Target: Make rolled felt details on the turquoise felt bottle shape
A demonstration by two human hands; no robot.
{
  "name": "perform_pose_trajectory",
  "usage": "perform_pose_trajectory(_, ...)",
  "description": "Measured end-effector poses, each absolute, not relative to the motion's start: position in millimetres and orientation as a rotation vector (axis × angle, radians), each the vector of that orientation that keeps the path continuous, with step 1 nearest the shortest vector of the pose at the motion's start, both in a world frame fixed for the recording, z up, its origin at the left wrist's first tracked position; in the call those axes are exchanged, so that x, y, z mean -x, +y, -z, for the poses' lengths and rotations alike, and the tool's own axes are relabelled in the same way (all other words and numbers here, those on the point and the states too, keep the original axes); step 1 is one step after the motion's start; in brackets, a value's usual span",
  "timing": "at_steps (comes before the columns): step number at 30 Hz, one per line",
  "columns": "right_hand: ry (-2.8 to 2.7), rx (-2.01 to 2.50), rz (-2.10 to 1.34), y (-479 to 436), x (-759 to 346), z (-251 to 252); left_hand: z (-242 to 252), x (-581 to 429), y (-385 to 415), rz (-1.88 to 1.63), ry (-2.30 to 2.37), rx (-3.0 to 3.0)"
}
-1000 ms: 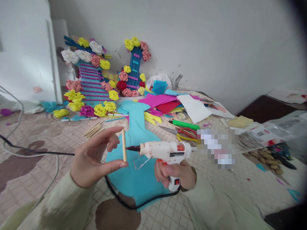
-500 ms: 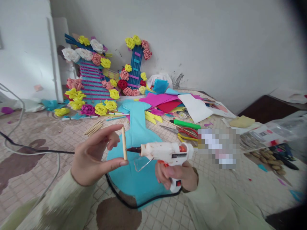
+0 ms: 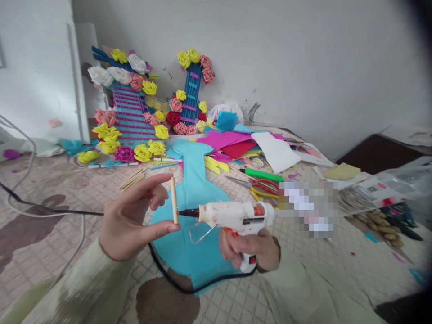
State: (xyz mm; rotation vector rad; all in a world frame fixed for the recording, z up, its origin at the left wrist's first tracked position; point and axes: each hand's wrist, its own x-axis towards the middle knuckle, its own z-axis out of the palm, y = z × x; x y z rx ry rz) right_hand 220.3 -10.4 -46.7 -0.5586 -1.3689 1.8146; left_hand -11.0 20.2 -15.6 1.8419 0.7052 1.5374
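Note:
My left hand [image 3: 130, 220] pinches a short wooden stick [image 3: 174, 200] upright between thumb and forefinger. My right hand [image 3: 251, 248] grips the handle of a white hot glue gun [image 3: 232, 215]. Its dark nozzle points left and touches the lower part of the stick. Both hands hover above a light blue guitar-shaped paper cutout [image 3: 192, 216] lying on the tiled floor. The gun's black cord [image 3: 182, 288] loops under my hands.
Two blue slatted craft pieces with paper roses [image 3: 130, 108] lean on the wall. Coloured paper sheets [image 3: 236, 146], a green marker [image 3: 263, 174], scissors [image 3: 259, 185] and loose sticks [image 3: 133, 180] lie around. A dark table [image 3: 371, 153] stands right.

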Motion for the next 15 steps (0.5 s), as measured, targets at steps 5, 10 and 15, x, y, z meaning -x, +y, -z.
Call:
perform_pose_trajectory(5, -1.366, 0.586, -1.824, -10.9, -221.6, 48.6, 15.9, 11.5, 19.4, -1.544, 0.696, -1.826)
perform_pose_trajectory(10, -1.362, 0.557, -1.828, -10.8, -220.0, 45.9, 13.6, 9.7, 20.9, -1.542, 0.708, -1.831)
perform_pose_trajectory(15, -1.336, 0.602, -1.834, -11.7, -219.4, 46.5, 14.5, 10.5, 21.3, -1.553, 0.693, -1.825)
